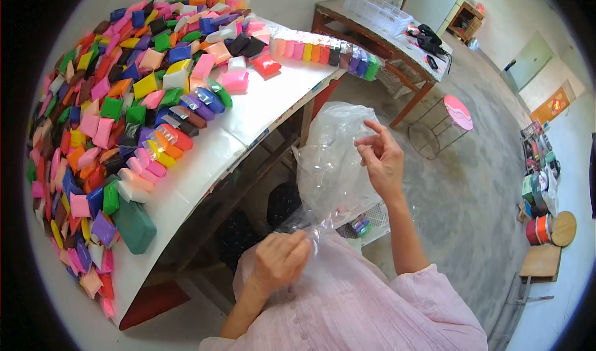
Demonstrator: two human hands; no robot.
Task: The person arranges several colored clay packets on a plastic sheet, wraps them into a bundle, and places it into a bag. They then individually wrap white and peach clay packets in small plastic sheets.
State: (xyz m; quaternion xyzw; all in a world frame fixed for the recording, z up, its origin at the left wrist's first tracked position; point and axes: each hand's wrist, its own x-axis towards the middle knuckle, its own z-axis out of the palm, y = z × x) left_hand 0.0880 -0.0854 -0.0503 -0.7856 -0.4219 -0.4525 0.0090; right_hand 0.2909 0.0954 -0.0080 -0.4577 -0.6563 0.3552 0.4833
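Clenching film (315,238) in left hand (282,259), holding right hand (383,161) released and loosely curled near a bag (332,164), with packets (149,86) left of both hands

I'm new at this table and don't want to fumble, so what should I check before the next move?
1. Left hand closed on the clear film: ok, the film runs out from its fingers.
2. Right hand free of film: cannot tell; it is raised, but thin film could go unseen there.
3. Mouth of the large plastic bag open: cannot tell; no opening shows distinctly.
4. Near packet row lined up: ok, beside the pile.
5. Packet pile sorted by colour: not ok; colours are mixed.
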